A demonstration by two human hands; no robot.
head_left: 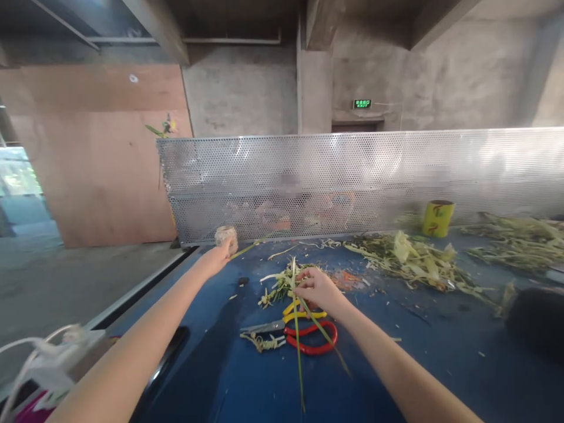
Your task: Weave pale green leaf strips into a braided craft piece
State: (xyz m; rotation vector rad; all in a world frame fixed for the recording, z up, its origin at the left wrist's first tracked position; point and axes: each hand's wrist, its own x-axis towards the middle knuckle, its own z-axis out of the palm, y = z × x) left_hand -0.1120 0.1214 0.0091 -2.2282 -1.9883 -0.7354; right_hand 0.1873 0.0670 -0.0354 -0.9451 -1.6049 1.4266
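Observation:
My left hand (pixel 217 258) reaches to the far left of the table, its fingers closed at a pale roll that looks like twine (pixel 225 234). A flat green-yellow strip lies just right of that hand. My right hand (pixel 318 286) pinches long narrow green leaf strips (pixel 298 343) near their pale upper end; they hang towards me and spread apart. Beneath them lie scissors with red handles (pixel 315 346) and a yellow-handled tool (pixel 308 315). A small knotted plant-fibre piece (pixel 263 343) rests beside the blades. Behind the right hand sits a little heap of knotted green pieces (pixel 282 285).
A perforated metal screen (pixel 273 176) runs along the back of the blue table (pixel 247 388). Piles of dried leaves (pixel 414 264) and a yellow tube (pixel 438 218) stand at right. A dark object (pixel 535 323) lies far right, a white power strip (pixel 61 355) at lower left.

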